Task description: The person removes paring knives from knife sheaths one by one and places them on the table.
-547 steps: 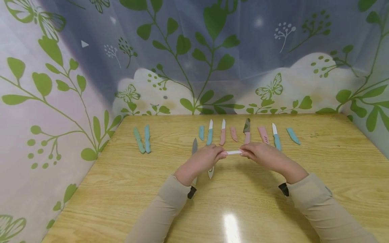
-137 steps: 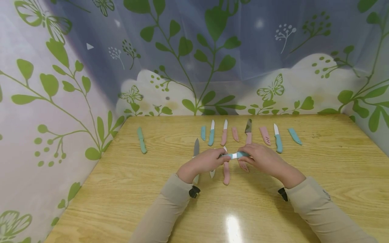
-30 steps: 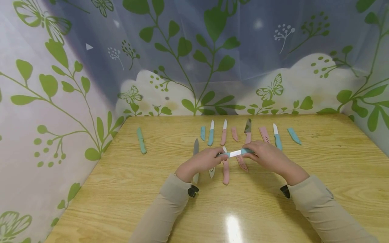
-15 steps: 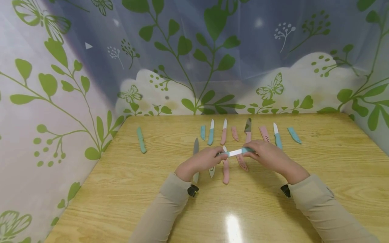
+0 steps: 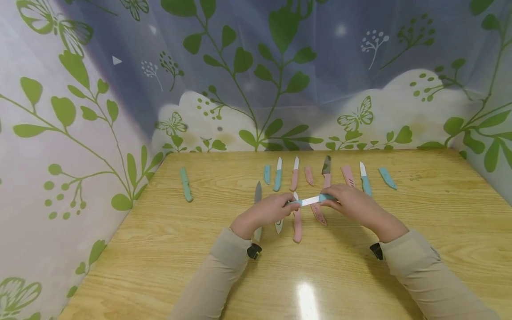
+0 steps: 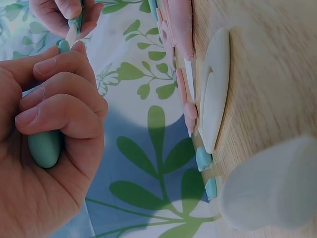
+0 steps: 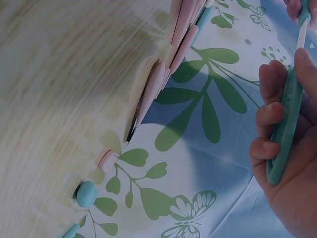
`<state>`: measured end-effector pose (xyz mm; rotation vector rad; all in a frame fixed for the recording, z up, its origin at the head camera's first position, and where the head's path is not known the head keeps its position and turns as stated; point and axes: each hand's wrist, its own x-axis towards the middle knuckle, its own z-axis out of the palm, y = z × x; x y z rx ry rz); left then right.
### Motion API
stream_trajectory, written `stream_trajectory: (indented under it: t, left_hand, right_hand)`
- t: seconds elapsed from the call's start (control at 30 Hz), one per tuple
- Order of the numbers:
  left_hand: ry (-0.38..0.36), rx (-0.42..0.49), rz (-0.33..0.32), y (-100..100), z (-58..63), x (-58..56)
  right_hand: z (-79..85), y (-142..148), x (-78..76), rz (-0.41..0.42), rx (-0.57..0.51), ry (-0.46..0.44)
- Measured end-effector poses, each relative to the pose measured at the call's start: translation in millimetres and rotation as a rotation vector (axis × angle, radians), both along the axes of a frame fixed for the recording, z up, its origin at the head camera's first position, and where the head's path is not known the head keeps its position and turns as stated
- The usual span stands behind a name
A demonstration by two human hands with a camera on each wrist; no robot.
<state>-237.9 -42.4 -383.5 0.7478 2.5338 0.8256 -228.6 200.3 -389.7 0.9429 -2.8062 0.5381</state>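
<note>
My left hand [image 5: 268,210] curls around the teal handle of a paring knife [image 6: 45,148]. My right hand [image 5: 352,206] grips the teal sheath [image 7: 286,131], its fingers bent over one side. Between the hands a stretch of the white blade [image 5: 310,201] is bare, and its tip end is hidden at the sheath. Both hands are above the table. Below them lie a pink-handled knife [image 5: 297,226] and a pink slotted sheath [image 5: 319,217]. Partly behind my left hand are a grey-bladed knife [image 5: 258,191] and a whitish sheath [image 5: 279,228].
On the wooden table [image 5: 160,258] a back row holds a teal sheath [image 5: 267,174], a teal knife [image 5: 278,175], a pink knife [image 5: 294,174], a pink sheath [image 5: 309,176], a dark-bladed knife [image 5: 326,166], a wide pink sheath [image 5: 347,176] and others. A green sheathed knife [image 5: 186,184] lies left.
Since the oldest frame, the teal knife has left the table's left side for my hands; a pink knife and sheath now lie below. More blade shows than 4.6 s ago; the last second is nearly still.
</note>
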Motion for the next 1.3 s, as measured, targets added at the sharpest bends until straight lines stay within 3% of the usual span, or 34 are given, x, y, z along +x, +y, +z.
stream_trajectory:
  t: [0.37,1.0,1.3]
  left_hand:
    - [0.023,-0.01,-0.013,-0.4,1.2,0.9]
    - [0.025,-0.032,-0.012,0.5,0.2,-1.1]
    - [0.027,-0.002,-0.014,0.3,1.4,-0.7]
  right_hand:
    - [0.8,0.5,0.0,-0.003,-0.02,-0.048]
    - [2.4,2.4,-1.3,0.0,-0.023,-0.034]
    - [5.9,2.5,-1.1,-0.009,-0.015,-0.046]
